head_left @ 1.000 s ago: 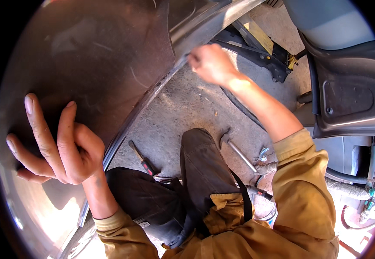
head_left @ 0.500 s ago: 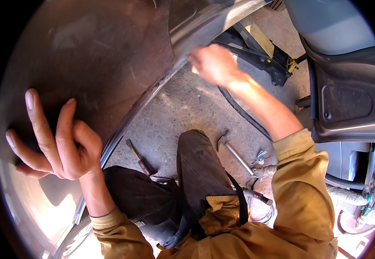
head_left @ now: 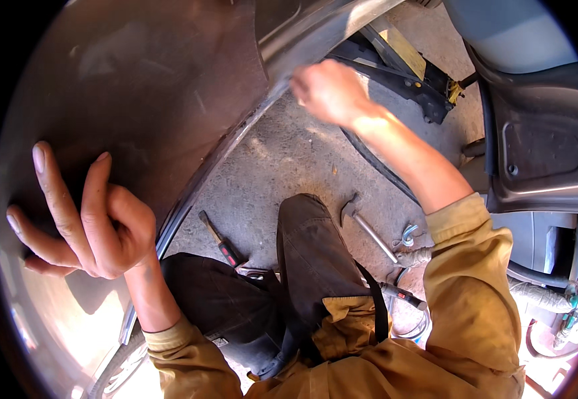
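A large dark brown vehicle panel (head_left: 169, 80), scuffed and dusty, fills the upper left. My left hand (head_left: 93, 219) rests against its lower part with the fingers spread and thumb bent in, holding nothing. Along the panel's lower right edge runs a metal lip (head_left: 216, 156). My right hand (head_left: 332, 93) is closed at the upper end of that lip, its fingers curled and slightly blurred. Whatever lies inside its grip, if anything, is hidden. A black rubber strip (head_left: 375, 163) curves down from beneath the right wrist toward the forearm.
On the concrete floor (head_left: 262, 179) lie a chisel-like tool with a red-black handle (head_left: 226, 246), a hammer (head_left: 372, 233) and another black-handled tool (head_left: 402, 294). A black bracket assembly (head_left: 408, 80) sits at the upper right. Dark plastic trim (head_left: 548, 146) stands along the right side.
My right hand has shifted very slightly along the panel's edge and stays closed. The left hand keeps its place on the panel. The view has moved a little.
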{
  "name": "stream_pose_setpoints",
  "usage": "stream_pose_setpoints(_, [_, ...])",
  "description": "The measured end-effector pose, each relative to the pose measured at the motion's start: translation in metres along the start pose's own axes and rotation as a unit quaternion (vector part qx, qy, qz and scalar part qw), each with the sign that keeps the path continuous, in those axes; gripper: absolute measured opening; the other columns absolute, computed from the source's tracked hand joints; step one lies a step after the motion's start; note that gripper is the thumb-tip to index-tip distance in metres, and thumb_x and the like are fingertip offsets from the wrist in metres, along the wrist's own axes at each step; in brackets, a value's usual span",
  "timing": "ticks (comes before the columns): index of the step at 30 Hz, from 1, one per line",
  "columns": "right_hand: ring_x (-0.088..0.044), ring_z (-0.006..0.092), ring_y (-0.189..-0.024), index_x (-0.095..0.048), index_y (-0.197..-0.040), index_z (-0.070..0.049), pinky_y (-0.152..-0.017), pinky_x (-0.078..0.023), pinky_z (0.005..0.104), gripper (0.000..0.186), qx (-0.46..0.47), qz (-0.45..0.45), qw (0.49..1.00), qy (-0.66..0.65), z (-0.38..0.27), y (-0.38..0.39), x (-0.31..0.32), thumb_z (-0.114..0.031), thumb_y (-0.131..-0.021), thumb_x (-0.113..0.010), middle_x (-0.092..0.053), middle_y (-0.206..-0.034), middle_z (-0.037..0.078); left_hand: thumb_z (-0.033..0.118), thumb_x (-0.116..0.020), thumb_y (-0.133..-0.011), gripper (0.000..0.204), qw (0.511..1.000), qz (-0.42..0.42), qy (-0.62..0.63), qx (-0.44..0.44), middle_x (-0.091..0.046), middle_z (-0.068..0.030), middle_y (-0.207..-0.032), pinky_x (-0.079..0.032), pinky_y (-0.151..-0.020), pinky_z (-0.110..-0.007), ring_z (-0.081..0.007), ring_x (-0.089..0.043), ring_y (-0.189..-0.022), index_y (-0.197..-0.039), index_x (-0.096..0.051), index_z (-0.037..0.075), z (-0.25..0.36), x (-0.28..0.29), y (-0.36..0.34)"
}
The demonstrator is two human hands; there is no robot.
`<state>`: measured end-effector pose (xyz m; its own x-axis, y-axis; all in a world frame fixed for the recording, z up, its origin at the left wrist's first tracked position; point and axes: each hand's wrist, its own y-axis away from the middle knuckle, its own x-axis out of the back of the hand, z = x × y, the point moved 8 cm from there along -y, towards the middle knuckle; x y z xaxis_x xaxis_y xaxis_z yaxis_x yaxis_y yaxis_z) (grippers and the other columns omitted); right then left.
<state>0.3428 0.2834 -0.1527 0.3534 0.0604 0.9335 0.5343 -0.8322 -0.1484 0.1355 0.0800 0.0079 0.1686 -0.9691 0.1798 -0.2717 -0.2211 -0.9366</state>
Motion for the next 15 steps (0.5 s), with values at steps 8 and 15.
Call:
stream_pose_setpoints(8, [-0.068, 0.0272, -0.061, -0.067, -0.087, -0.002, -0.065, -0.059, 0.0399, 0.023, -0.022, -0.003, 1.000, -0.001, -0.006, 0.001, 0.009, -0.020, -0.098, -0.055, -0.067, -0.070, 0.018, 0.009, -0.057, -0.083, 0.025, 0.999, -0.029, 0.006, 0.012, -0.071, -0.0034, -0.121, -0.002, -0.121, -0.043, -0.0347, -0.047, -0.134, -0.081, -0.078, 0.022, -0.002, 0.000, 0.000])
stream_pose_setpoints(15, [-0.071, 0.0341, -0.072, -0.069, -0.095, -0.004, -0.075, -0.059, 0.0448, 0.021, -0.083, -0.013, 0.996, -0.026, 0.002, 0.000, 0.005, -0.019, -0.097, -0.056, -0.071, -0.082, 0.020, 0.007, -0.056, -0.081, 0.025, 0.999, -0.039, -0.004, 0.020, -0.073, -0.0028, -0.119, -0.001, -0.121, -0.043, -0.0360, -0.048, -0.133, -0.082, -0.077, 0.021, -0.004, 0.001, -0.001])
